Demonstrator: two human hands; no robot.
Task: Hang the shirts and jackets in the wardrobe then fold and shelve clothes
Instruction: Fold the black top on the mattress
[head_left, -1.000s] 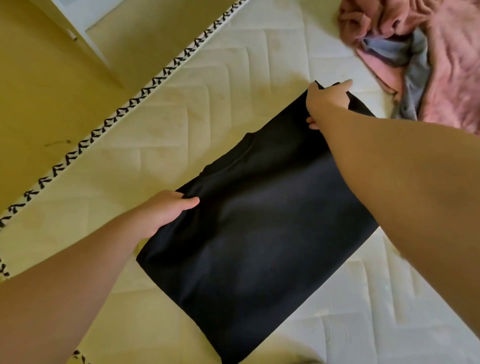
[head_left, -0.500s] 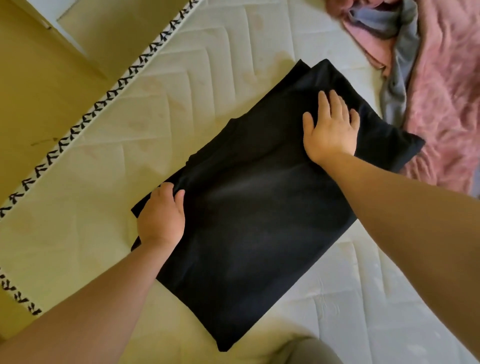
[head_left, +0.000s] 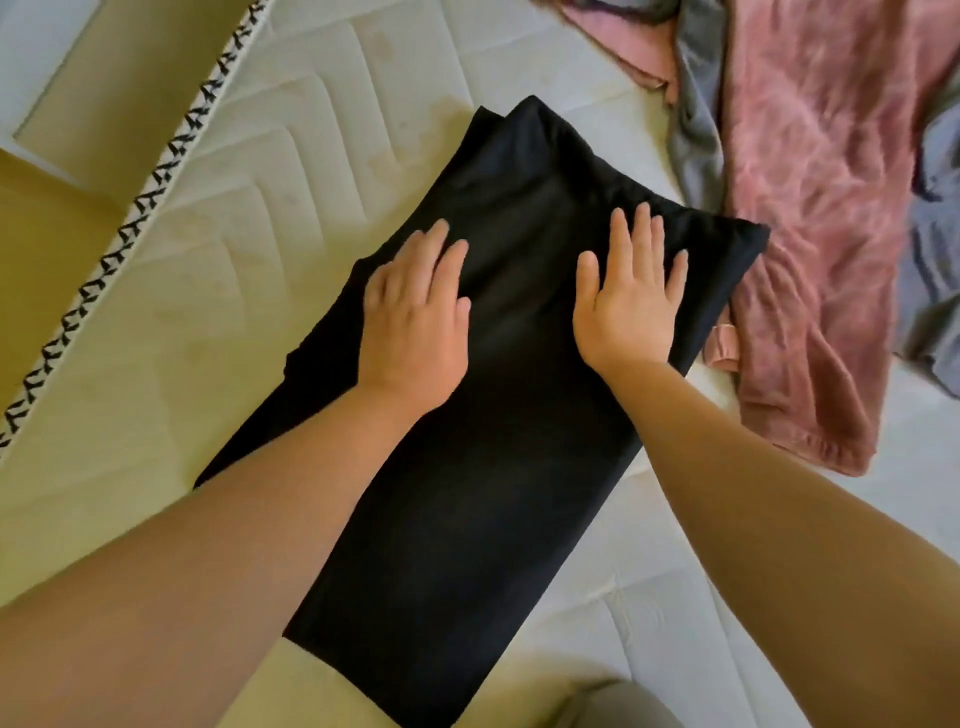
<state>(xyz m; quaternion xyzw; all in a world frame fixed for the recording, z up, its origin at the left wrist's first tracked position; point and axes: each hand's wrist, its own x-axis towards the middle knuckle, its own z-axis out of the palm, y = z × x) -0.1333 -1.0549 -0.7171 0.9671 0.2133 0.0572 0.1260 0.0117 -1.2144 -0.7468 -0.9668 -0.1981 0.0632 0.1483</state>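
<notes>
A black garment (head_left: 467, 493) lies folded into a long strip on the white quilted mattress (head_left: 218, 291), running from the far middle toward me. My left hand (head_left: 415, 322) lies flat on its left half, fingers straight. My right hand (head_left: 628, 301) presses flat on its right half, fingers spread. Neither hand grips the cloth. The garment's far right corner touches a pink garment.
A pile of clothes lies at the far right: a pink fleecy garment (head_left: 810, 208) and grey-blue pieces (head_left: 696, 119). The mattress edge with black-and-white trim (head_left: 130, 218) runs diagonally at the left, with yellowish floor (head_left: 47, 244) beyond it.
A second ago both hands pinched the garment's edges; they let go and laid flat. My left hand slid from the left edge onto the middle, beside my right hand.
</notes>
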